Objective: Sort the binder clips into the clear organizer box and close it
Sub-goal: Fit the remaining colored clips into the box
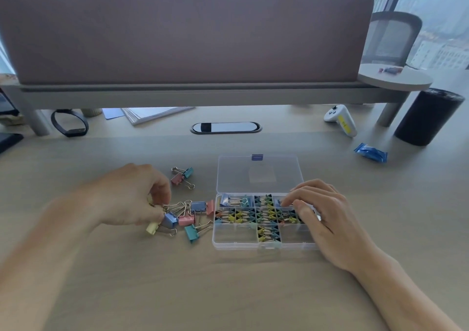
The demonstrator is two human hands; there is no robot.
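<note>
On the desk (228,292), the clear organizer box (236,245) sits lid-open, partly filled. The right hand (327,219) rests loose-fingered on its right side, gripping nothing. The left hand (132,196) curls over the loose binder clips (187,220) just left of it; grip's too blurry to call.

I see the clear organizer box (238,245) lying open on the table (228,292), its lid (258,175) folded flat behind it with a blue tab (257,157) at the far edge. Small clips (256,216), dark mixed with yellow, teal and orange, fill the middle row and one front compartment. Two large clips (234,200), blue and teal, lie in the back-left compartment. Just left of the box sits a loose heap of pastel binder clips (186,220), one pink right against its wall. A teal clip (188,172) and a pink clip (177,179) lie together farther back.
</note>
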